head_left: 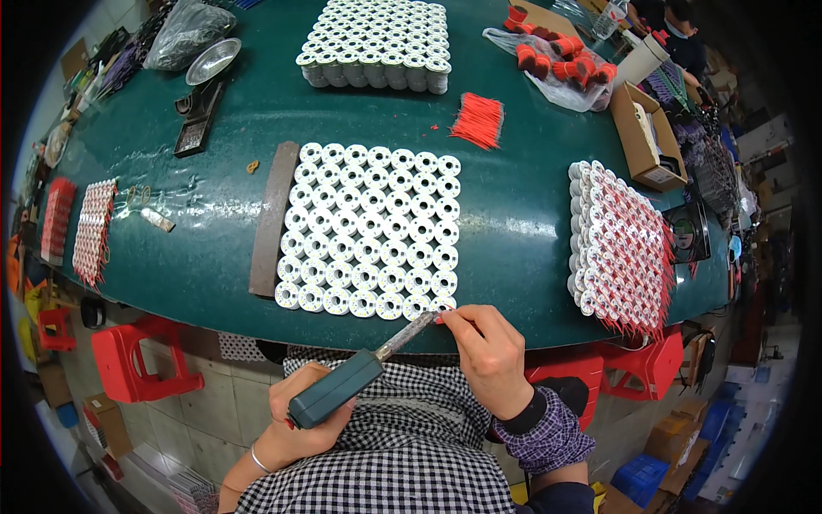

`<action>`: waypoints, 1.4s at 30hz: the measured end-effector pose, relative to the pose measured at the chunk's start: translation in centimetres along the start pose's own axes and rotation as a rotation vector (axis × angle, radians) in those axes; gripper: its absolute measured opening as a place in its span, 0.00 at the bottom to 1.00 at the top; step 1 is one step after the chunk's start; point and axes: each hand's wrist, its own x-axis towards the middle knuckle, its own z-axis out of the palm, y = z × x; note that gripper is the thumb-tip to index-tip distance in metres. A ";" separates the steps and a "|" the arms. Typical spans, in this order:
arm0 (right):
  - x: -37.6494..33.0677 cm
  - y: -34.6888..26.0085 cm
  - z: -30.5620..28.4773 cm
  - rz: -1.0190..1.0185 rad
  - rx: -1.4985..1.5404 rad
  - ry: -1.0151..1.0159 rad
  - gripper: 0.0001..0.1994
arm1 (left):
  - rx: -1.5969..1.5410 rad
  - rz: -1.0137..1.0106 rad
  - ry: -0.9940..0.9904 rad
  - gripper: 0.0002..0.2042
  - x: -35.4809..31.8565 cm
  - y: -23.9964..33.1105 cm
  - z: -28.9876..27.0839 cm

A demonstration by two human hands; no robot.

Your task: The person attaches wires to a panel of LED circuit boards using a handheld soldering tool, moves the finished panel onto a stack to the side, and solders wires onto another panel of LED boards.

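Note:
My left hand point(301, 421) is closed around a soldering iron point(336, 391) with a boxy dark green handle. Its metal shaft slants up to the right and ends at the near right corner disc of a square grid of round white circuit boards point(368, 224). Each board has a hole in its middle. At that same corner my right hand point(491, 358) pinches a short red wire point(441, 318) with thumb and forefinger. The iron's tip and the wire's end meet closely there; whether they touch cannot be made out.
A dark flat bar point(274, 218) lies along the grid's left side. Loose red wires point(478, 120) lie beyond it. Stacked discs point(375, 51) stand at the back, and wired boards point(621, 248) at the right. A cardboard box point(648, 137) and red stools point(141, 360) are around.

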 end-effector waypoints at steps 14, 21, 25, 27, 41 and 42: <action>0.6 -0.1 -0.4 -0.017 -0.067 -0.024 0.12 | 0.035 0.051 0.058 0.13 -0.1 0.0 -0.3; 2.2 0.6 -0.7 0.003 -0.043 0.080 0.11 | -0.003 -0.036 0.096 0.13 0.4 0.0 -0.1; 2.1 1.7 0.6 0.015 -0.012 0.086 0.12 | 0.019 0.044 0.104 0.12 1.3 0.1 0.1; 2.1 1.8 0.7 0.018 -0.004 0.083 0.12 | 0.018 0.037 0.102 0.12 1.5 0.2 0.2; 2.6 1.6 0.5 0.015 -0.025 0.022 0.13 | 0.018 -0.032 0.015 0.11 2.4 0.1 0.1; 2.6 1.6 0.5 0.016 -0.025 0.022 0.13 | 0.015 -0.050 0.008 0.11 2.4 0.2 0.0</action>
